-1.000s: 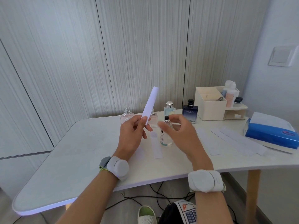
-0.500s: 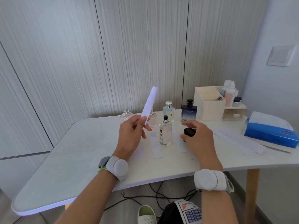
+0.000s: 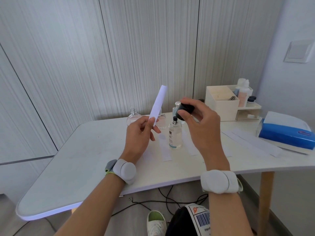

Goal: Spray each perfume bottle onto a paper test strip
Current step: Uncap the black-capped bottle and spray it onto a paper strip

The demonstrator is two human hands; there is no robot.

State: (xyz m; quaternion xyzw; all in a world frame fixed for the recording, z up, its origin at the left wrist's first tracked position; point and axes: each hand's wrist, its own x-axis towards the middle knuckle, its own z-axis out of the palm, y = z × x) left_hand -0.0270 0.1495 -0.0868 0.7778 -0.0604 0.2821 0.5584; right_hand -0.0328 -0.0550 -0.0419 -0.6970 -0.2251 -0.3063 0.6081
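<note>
My left hand (image 3: pixel 139 135) pinches a white paper test strip (image 3: pixel 158 103) that points up and to the right. A clear perfume bottle (image 3: pixel 175 136) with a black nozzle stands uncapped on the table between my hands. My right hand (image 3: pixel 200 126) holds its black cap (image 3: pixel 185 110) just above and right of the nozzle. Behind them stand a round pinkish bottle (image 3: pixel 133 119), a square pink bottle (image 3: pixel 162 123) and a silver-capped bottle (image 3: pixel 177 106), partly hidden by my hands. Several paper strips (image 3: pixel 166 150) lie flat on the table.
A cream desk organiser (image 3: pixel 221 106) with small bottles stands at the back right. A blue tissue pack (image 3: pixel 286 135) lies at the right edge, with long paper strips (image 3: pixel 252 143) beside it. The white table (image 3: pixel 76 167) ends near me; cables run underneath.
My right hand set down near the black cap on the table, took it, and lifted it up over the clear bottle's nozzle. My left hand kept the strip upright.
</note>
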